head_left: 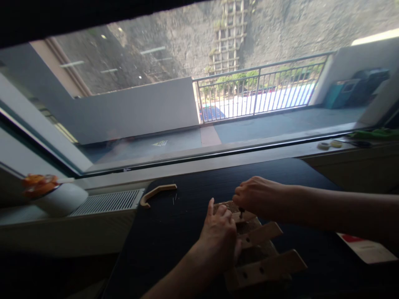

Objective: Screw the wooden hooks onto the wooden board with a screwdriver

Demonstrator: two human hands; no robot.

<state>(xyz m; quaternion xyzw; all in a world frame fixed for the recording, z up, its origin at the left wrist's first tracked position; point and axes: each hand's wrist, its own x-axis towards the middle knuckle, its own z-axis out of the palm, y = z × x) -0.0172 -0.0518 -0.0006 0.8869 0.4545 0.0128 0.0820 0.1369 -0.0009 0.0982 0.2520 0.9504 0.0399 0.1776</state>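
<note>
Wooden assembly (pixel 262 252) sits on the near right of the dark table (pixel 187 187), slats running left to right, right ends angled slightly far. Near slat (pixel 276 266): two dark holes, right end overhanging the base. Middle slat (pixel 263 234): one hole showing, left part beside the left hand (pixel 218 227). That hand is closed over the assembly's left edge, index finger straighter and apart from the rest; thumb mostly hidden, can't tell how hard it presses. Far slat (pixel 248 216) is the one that matters: it lies just below and nearward of the right hand (pixel 254 192), whose fingertips are pinched together on a small dark tool (pixel 241 213). Tool stands roughly upright, across the slat's long axis, lower end at the slat; can't tell what the tip sits in. Right hand is nearer that spot, left hand just left of it. Counts, near to far: three slats visible, one tool, one flat card (pixel 372 250) with a red patch at right, two thin metal pins (pixel 173 201) and one bent wooden piece (pixel 156 191) at far left, one white pot (pixel 64 200) off the table's left side, two tape rolls (pixel 323 146) on the far-right sill, one railing (pixel 258 95) outside.
</note>
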